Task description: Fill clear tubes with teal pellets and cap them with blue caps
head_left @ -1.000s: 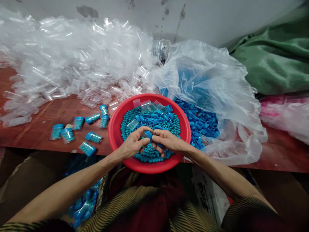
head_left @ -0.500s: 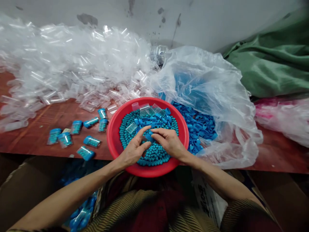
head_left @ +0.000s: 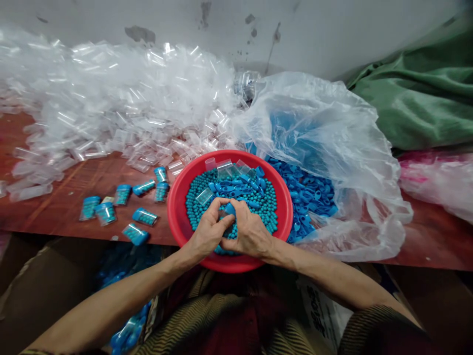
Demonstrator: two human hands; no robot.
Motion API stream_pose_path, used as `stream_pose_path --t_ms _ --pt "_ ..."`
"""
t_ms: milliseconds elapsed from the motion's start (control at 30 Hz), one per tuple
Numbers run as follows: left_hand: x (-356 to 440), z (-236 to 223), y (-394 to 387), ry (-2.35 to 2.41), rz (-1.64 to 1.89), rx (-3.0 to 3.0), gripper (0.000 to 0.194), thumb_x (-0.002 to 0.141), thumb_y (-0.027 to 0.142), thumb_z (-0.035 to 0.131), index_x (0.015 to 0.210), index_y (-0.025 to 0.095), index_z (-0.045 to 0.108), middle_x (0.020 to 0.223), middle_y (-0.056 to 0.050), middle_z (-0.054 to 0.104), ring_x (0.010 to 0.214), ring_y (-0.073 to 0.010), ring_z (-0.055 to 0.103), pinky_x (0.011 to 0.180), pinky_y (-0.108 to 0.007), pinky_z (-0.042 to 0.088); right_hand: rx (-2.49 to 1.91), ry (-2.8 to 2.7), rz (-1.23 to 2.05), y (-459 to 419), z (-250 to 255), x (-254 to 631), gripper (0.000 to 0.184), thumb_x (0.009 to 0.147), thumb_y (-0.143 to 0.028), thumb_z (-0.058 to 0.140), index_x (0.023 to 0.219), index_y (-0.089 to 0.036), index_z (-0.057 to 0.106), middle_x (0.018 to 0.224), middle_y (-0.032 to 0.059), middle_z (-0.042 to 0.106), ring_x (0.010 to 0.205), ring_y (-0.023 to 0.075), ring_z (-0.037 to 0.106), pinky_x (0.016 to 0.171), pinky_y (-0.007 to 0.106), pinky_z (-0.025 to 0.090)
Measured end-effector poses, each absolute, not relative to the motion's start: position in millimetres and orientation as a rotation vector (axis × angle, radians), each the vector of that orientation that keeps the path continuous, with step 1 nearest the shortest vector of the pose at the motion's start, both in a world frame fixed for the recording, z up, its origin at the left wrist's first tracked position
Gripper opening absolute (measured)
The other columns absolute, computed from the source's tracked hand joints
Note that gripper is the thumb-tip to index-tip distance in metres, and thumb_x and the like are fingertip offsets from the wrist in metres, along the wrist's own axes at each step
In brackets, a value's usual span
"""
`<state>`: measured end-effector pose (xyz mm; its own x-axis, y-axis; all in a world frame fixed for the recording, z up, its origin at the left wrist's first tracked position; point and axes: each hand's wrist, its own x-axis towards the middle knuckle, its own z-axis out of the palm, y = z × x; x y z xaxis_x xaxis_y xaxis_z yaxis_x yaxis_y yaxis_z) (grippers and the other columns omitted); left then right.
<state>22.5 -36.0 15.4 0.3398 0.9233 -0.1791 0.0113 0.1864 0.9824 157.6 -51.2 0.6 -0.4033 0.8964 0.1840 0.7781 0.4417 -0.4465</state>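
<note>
My left hand [head_left: 209,229] and my right hand [head_left: 253,231] meet over a red basin [head_left: 174,209]. Between their fingers is a small clear container with a blue cap [head_left: 229,209]; much of it is hidden. Both hands are closed around it, the right thumb reaching underneath. Turquoise beads [head_left: 197,190] fill the basin below. On the beads lie several blue caps with loop-shaped ends [head_left: 236,188]. A few clear tubes [head_left: 224,169] rest near the far rim, and one more clear tube [head_left: 203,196] lies left of my fingers.
Several bead-filled, blue-capped containers [head_left: 145,217] lie left of the basin. A big heap of clear tubes [head_left: 140,98] runs along the wall. To the right, blue caps [head_left: 310,192] spill from a clear plastic bag [head_left: 354,148]. Green cloth [head_left: 424,93] hangs behind.
My right hand has turned and closed in around the container, its thumb now below. The fingers of both hands have drawn together. The view has shifted slightly.
</note>
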Motion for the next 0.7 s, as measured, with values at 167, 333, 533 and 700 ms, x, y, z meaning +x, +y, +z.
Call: stream_pose_path --t_ms 167,333,533,700 --pt "29.0 7.9 -33.5 1.114 0.822 1.201 0.025 0.075 0.03 0.056 0.096 0.019 0.048 0.063 0.006 0.043 0.058 -0.009 0.041 0.056 -0.021 0.034 -1.547 -2.381 0.461 -48.4 2.0 150.9 0.072 0.074 -0.042 0.059 0.129 -0.004 0.033 0.108 0.0215 0.051 0.086 0.0309 0.059 0.061 0.041 0.054" --pt "21.4 1.6 -21.1 1.209 0.81 1.459 0.023 0.079 0.028 0.051 0.099 0.018 0.05 0.074 0.002 0.05 0.065 -0.0111 0.047 0.062 -0.024 0.04 -1.484 -2.36 0.714 -37.9 4.5 153.9 0.077 0.08 -0.038 0.058 0.14 -0.009 0.019 0.124 0.0237 0.045 0.098 0.0301 0.057 0.073 0.043 0.052" --pt "-57.0 23.8 1.2 1.416 0.829 1.468 0.039 0.076 0.036 0.054 0.111 0.02 0.047 0.074 0.002 0.053 0.056 -0.0098 0.047 0.053 -0.023 0.041 -1.415 -2.128 0.955 -21.3 -6.2 183.6 0.07 0.086 -0.036 0.053 0.145 -0.017 0.02 0.127 0.0167 0.052 0.093 0.0217 0.06 0.082 0.039 0.048" --pt "-123.2 7.8 16.4 1.818 0.731 1.489 0.045 0.074 0.036 0.054 0.115 0.017 0.049 0.072 0.0 0.056 0.051 -0.0113 0.047 0.049 -0.024 0.04 -1.469 -2.477 0.966 -16.9 -11.6 196.8 0.036 0.088 -0.033 0.051 0.119 -0.017 0.056 0.101 0.009 0.068 0.092 0.0228 0.062 0.077 0.033 0.044"
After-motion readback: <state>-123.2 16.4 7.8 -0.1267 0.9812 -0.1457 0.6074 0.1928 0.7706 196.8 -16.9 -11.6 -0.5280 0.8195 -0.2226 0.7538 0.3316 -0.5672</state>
